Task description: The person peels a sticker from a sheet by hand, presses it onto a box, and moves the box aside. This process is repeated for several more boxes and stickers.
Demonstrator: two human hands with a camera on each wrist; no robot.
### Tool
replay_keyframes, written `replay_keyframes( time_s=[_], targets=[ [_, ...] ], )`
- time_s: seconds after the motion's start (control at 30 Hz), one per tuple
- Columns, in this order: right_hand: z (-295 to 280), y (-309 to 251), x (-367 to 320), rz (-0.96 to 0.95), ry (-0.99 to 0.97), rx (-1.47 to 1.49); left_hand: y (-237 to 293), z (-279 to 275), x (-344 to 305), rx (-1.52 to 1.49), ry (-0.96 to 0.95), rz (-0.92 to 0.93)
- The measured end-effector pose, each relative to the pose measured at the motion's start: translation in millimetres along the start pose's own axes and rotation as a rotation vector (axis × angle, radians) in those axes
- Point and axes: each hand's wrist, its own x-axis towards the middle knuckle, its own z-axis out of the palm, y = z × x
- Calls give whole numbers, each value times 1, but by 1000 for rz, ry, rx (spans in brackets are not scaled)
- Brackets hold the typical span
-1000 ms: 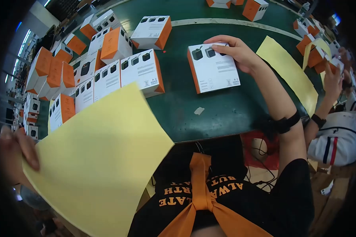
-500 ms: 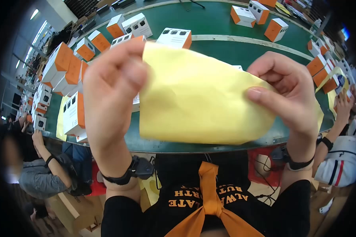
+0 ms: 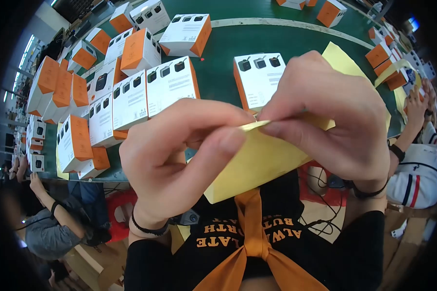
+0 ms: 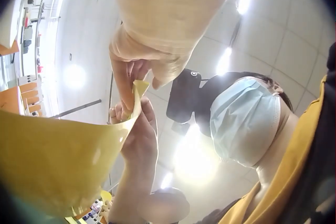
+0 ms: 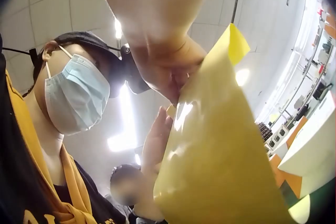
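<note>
**Your left hand and right hand: both pinched on one yellow sheet**

Head view: Lettering on your black shirt reads "LATE" and "BUT"; other words are partly covered by the orange scarf. White-and-orange boxes carry pictures of small dark devices; their fine print is too small to read. Your thumbs and index fingers are closed on the sheet's upper edge, fingertips very near each other; cannot tell if they touch. Sheet is held up in front of your shirt, sloping down below your hands. One single box stands on the green table, beyond your hands.

Left wrist view: your left hand, above, grips the sheet's corner; your right hand meets it from below. Sheet curves away from both.

Right wrist view: your right hand holds the sheet's edge near a bent corner. Your left fingers are partly hidden behind it.
</note>
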Motion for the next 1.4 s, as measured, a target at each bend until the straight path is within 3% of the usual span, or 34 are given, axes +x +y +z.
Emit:
replay_keyframes(
  time_s=[0.07, 0.13, 0.17, 0.27, 0.43, 0.73, 0.87, 0.93, 1.0, 1.07, 1.1, 1.17, 1.2, 1.23, 1.27, 1.3, 1.4],
  targets=[
    [9, 0, -2, 3, -27, 45, -2, -2, -1, 156, 8, 54],
    [23, -4, -1, 6, 176, -152, -3, 3, -2, 160, 58, 26],
    [29, 6, -5, -141, 239, -262, -3, 6, -3, 162, 107, 3],
    [40, -4, -14, -238, 355, -510, -4, 6, -5, 159, 102, -61],
    [49, -17, -28, -183, 316, -631, -4, 7, -3, 82, 113, -154],
    [46, -3, -24, -156, 287, -498, -14, 11, 5, 12, 3, -155],
    [40, 5, -27, -179, 322, -421, -50, 14, 17, -55, -125, -310],
    [17, 9, -28, -107, 157, -95, -75, 15, 26, -411, -130, -525],
    [-5, 28, -27, 5, 225, -36, -85, 3, 44, -417, -256, -674],
    [-10, 69, -15, 106, 388, 70, -91, 2, 64, -157, -328, -551],
    [-17, 89, -9, 260, 267, 166, -99, 6, 72, -159, -334, -556],
    [-28, 113, 13, 523, 70, 334, -115, 20, 86, 574, -359, -153],
    [-29, 121, 26, 638, -5, 407, -125, 29, 87, 666, -388, -134],
    [-27, 142, 29, 648, -5, 406, -125, 36, 91, 647, -462, -304],
    [-18, 167, 29, 566, -134, 352, -125, 41, 95, 627, -533, -469],
    [-13, 186, 30, 485, -264, 304, -131, 42, 99, 624, -539, -472],
    [1, 210, 34, 464, -409, 406, -150, 36, 105, 430, -614, -552]
  ],
)
